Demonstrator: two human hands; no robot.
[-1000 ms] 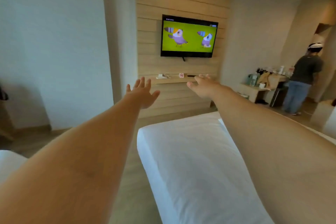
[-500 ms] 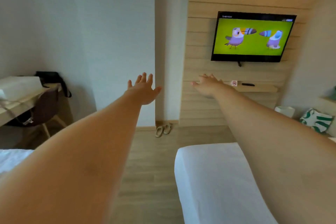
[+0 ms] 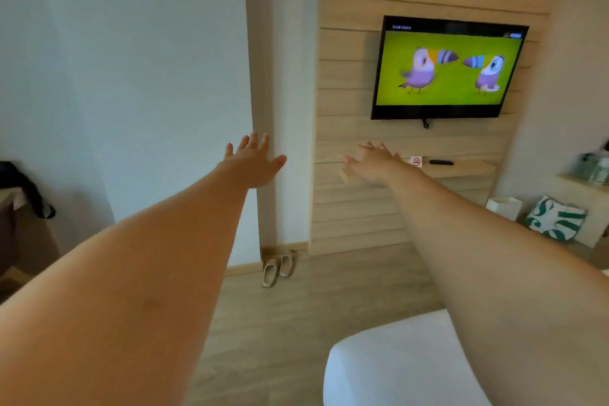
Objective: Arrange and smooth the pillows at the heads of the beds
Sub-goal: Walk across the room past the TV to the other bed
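Both my arms stretch straight out in front of me in the head view. My left hand (image 3: 253,161) is open with fingers spread, held in the air before the white wall. My right hand (image 3: 372,163) is also open, palm down, in front of the wood-panelled wall. Neither hand holds or touches anything. The foot corner of a white bed (image 3: 389,369) shows at the bottom right, under my right arm. No pillows are in view.
A wall-mounted TV (image 3: 448,67) plays a cartoon above a narrow shelf (image 3: 461,168). A pair of slippers (image 3: 278,267) lies on the wooden floor by the wall. A green-and-white bag (image 3: 555,217) sits at the right; a desk with a dark bag (image 3: 23,188) stands at the left.
My view has swung to the left and tipped down: the TV slid right, the bed dropped to the bottom right corner, the slippers came into view. Both hands stay open and outstretched.
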